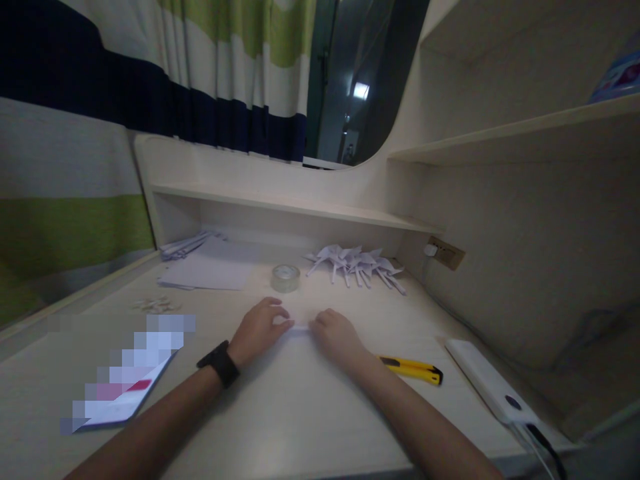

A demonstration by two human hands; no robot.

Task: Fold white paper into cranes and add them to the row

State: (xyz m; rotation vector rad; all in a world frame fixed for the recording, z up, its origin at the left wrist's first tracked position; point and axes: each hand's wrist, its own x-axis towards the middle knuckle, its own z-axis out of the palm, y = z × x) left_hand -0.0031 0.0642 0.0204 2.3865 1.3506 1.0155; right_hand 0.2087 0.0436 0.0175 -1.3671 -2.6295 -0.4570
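Note:
My left hand (260, 330) and my right hand (335, 337) rest on the pale desk (280, 413), fingertips pinching a small strip of white paper (300, 328) between them. The paper lies flat on the desk surface. A black watch (219, 363) is on my left wrist. A roll of clear tape (285, 277) stands just beyond my hands. Behind it to the right lies a pile of folded white paper shapes (357, 263).
A stack of white sheets (210, 270) sits at the back left, small paper scraps (155, 305) nearby. A yellow utility knife (413, 370) lies right of my right arm, a white power bank (493, 387) with cables further right. Shelves rise behind and to the right.

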